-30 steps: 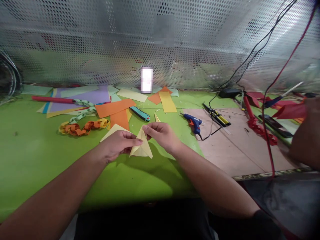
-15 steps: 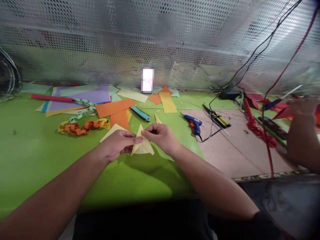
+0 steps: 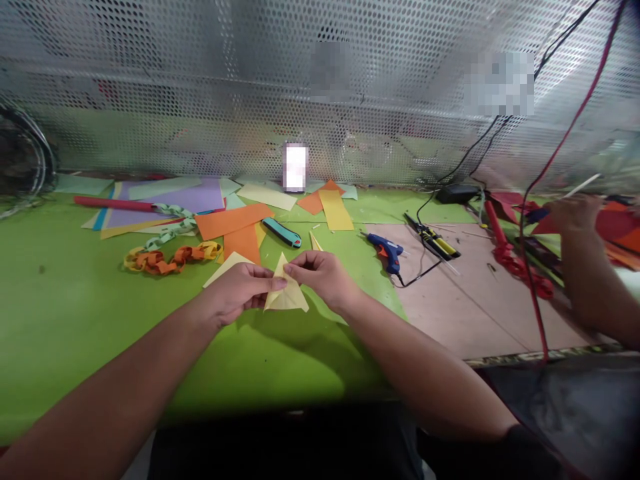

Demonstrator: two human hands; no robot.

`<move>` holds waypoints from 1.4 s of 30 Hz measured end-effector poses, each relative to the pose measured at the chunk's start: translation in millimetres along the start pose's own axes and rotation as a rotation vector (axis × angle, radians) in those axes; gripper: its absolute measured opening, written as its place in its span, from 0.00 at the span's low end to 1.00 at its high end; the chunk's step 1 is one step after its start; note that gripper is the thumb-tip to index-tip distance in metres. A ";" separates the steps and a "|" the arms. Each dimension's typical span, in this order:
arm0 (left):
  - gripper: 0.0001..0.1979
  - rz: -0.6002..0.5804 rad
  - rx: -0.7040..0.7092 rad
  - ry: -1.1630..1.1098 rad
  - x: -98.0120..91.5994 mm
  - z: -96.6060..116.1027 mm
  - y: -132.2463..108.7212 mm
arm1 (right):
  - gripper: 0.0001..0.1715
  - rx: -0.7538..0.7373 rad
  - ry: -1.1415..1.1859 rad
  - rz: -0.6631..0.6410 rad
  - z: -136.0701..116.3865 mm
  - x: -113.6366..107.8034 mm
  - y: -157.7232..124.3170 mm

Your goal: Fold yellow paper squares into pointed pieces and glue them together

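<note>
Paper [image 3: 290, 299], one pale-yellow piece folded to a triangle, was held over the near middle of one green table [image 3: 100, 347], the left hand [image 3: 237, 290] pinching its left side and the right hand [image 3: 324, 279] pinching it near the tip. Beyond lay one pale-yellow sheet [image 3: 226, 265], one blue glue gun [image 3: 387, 249] at right, one teal cutter [image 3: 281, 232] and two overlapping orange strips [image 3: 233, 222], while one co-worker's hand [image 3: 579, 212] showed farther right and one perforated metal wall [image 3: 175, 120] stood at the far side.

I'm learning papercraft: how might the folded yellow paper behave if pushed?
The folded yellow paper is probably light, since it looks thin. Its creases may stiffen it somewhat, but the wide lower edge, left ungripped, could bend easily.
</note>
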State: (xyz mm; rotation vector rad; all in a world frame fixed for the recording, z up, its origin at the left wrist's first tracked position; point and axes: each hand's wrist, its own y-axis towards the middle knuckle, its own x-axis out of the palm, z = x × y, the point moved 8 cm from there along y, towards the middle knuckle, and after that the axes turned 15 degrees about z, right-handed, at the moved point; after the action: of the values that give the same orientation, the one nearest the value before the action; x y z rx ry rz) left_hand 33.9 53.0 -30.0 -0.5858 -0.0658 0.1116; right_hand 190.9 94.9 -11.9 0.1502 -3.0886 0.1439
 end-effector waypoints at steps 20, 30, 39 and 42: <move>0.21 -0.040 0.063 0.096 6.6 -4.3 -3.2 | 0.20 -0.032 0.070 0.056 -14.0 -0.2 -5.8; 0.17 -0.083 0.151 0.129 12.2 6.3 -11.7 | 0.18 0.121 0.207 0.128 -6.4 0.4 -5.2; 0.16 -0.069 0.121 0.080 6.9 4.9 -8.5 | 0.22 0.084 0.072 0.038 -7.8 -0.3 -2.8; 0.16 -0.060 0.110 0.098 7.7 3.3 -7.2 | 0.23 0.000 0.013 0.039 -14.3 -1.2 -4.3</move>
State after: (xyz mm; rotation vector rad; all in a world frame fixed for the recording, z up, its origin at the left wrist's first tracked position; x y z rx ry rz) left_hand 41.8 49.8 -23.1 -0.4781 0.0173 0.0277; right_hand 193.0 92.2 2.6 0.0884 -3.0798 0.1461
